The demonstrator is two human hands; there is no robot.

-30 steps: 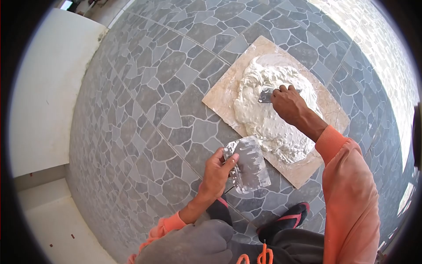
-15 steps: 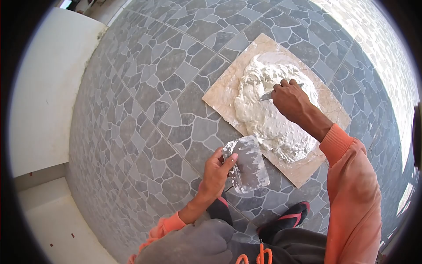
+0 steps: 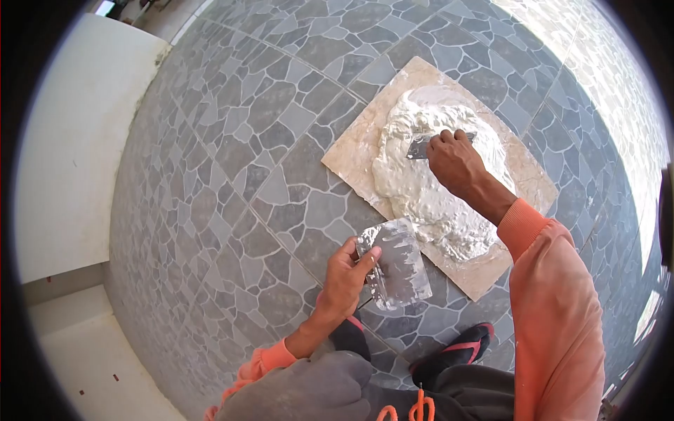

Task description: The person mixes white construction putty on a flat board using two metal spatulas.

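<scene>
Over white paste (image 3: 446,203), right hand (image 3: 456,163) gripping scraper (image 3: 419,147)

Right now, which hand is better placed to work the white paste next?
Probably the right hand: it is over the white paste, gripping a metal blade. The left hand holds a smeared flat plate lower down, nearer the shoes.

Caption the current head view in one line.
Left hand holds a smeared metal plate while the right hand grips a flat blade over white paste on a beige tile.
</scene>
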